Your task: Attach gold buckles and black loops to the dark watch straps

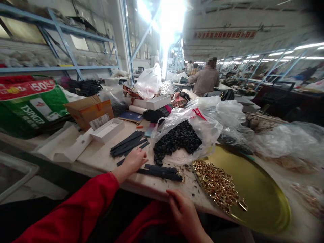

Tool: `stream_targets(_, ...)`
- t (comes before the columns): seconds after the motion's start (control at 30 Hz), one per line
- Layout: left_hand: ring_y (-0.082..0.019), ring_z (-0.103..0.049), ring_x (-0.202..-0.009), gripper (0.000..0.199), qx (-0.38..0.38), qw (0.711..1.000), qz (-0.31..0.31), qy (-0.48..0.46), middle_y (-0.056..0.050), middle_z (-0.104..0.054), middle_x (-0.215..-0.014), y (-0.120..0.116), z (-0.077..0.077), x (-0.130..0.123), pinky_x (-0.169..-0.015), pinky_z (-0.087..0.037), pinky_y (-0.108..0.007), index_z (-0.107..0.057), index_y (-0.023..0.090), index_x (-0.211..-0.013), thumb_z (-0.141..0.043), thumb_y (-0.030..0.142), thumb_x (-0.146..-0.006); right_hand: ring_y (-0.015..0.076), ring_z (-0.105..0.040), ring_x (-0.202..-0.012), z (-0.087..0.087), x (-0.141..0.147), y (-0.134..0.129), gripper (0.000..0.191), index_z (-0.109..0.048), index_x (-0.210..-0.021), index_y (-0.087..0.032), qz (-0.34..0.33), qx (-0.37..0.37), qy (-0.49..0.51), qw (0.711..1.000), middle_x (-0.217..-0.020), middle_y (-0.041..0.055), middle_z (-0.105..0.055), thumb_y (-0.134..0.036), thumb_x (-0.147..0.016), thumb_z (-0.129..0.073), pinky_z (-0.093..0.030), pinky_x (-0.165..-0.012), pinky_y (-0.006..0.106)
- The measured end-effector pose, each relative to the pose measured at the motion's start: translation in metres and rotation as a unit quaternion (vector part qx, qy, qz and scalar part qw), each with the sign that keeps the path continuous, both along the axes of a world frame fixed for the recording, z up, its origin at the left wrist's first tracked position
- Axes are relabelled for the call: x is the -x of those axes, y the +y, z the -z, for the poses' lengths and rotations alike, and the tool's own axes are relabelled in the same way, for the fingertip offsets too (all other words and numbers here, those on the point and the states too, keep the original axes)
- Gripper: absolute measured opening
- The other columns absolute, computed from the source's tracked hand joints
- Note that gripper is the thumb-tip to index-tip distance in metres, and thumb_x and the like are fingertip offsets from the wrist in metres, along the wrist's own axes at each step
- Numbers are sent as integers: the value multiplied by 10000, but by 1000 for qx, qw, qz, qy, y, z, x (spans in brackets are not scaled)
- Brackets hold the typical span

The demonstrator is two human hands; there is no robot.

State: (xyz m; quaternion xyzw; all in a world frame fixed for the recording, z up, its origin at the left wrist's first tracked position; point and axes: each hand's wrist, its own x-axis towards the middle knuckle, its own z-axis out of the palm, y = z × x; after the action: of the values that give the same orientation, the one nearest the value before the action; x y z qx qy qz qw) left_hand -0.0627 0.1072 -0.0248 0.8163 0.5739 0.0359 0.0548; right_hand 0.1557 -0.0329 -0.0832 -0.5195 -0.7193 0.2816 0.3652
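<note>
My left hand point(133, 162) is over the black strips point(128, 143) on the pale table, its fingers curled together at the end of a strip; what they hold is too small to make out. At the table's front edge, below a second bundle of black strips point(160, 172) with gold-coloured ends, is my right hand point(178, 206). Its fingers are bent, and whether anything is between them is hidden. Small black rings point(177, 138) lie heaped on a clear plastic bag behind the strips. To the right, gold metal buckles point(219, 185) are piled on a round golden tray point(273, 202).
White open boxes point(107, 130), a cardboard box point(89, 109) and a green bag point(30, 108) stand at the left. Clear plastic bags point(227, 111) cover the back right. A person point(206, 79) sits farther back. Dark scraps lie between rings and tray.
</note>
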Motion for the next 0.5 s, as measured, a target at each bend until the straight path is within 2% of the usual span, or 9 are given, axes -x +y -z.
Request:
stream_targets(0.07, -192, -565, -873, 164, 16, 998, 64, -17, -50, -597, -909, -24, 5, -17, -796, -411, -286, -627, 189, -863, -597, 330, -784, 211, -598, -918, -4, -6, 2, 247, -588, -997, -165, 44, 21, -8, 999, -967, 97, -640, -202, -852, -391, -468, -825, 345)
stream_targets(0.13, -217, -545, -926, 198, 20, 995, 97, -31, -53, -597, -931, -40, 11, -32, -826, -400, -313, -620, 195, -895, -643, 324, -747, 222, -592, -928, -6, -10, 5, 242, -589, -966, -159, 71, 35, -11, 997, -967, 105, -634, -222, -847, -389, -455, -840, 362)
stream_targets(0.2, -250, -522, -967, 216, 21, 993, 103, -45, -80, -589, -951, -48, 16, -42, -848, -386, -360, -608, 174, -914, -651, 289, -737, 230, -590, -922, -7, -12, 7, 235, -589, -934, -160, 86, 44, -9, 995, -959, 106, -630, -237, -840, -387, -445, -844, 374)
stream_targets(0.3, -265, -512, -971, 98, 38, 992, 96, -77, -95, -582, -921, -51, 14, -48, -852, -376, -384, -597, 154, -820, -612, 222, -752, 246, -585, -915, -2, -18, 4, 235, -579, -939, -154, 127, 59, 17, 990, -952, 114, -624, -284, -816, -427, -433, -841, 396)
stream_targets(0.4, -236, -544, -894, 48, 89, 985, 88, -121, -73, -595, -857, -60, 6, -49, -792, -402, -345, -565, 156, -754, -570, 202, -766, 221, -594, -739, 0, -21, -2, 375, -508, -1062, -133, 184, 98, 106, 972, -912, 105, -609, -370, -771, -508, -467, -708, 381)
stream_targets(0.47, -193, -570, -788, 75, 137, 975, 92, -148, -33, -604, -787, -73, 0, -50, -692, -423, -286, -545, 167, -756, -554, 239, -777, 182, -562, -618, -3, -19, -5, 487, -464, -1102, -143, 182, 142, 207, 951, -851, 72, -609, -438, -730, -571, -460, -579, 330)
stream_targets(0.5, -169, -576, -737, 91, 170, 966, 95, -168, -12, -600, -750, -81, -2, -51, -638, -424, -254, -532, 172, -760, -541, 259, -783, 165, -545, -587, -6, -17, -5, 485, -479, -1060, -156, 169, 166, 261, 936, -800, 48, -609, -465, -708, -602, -445, -541, 303)
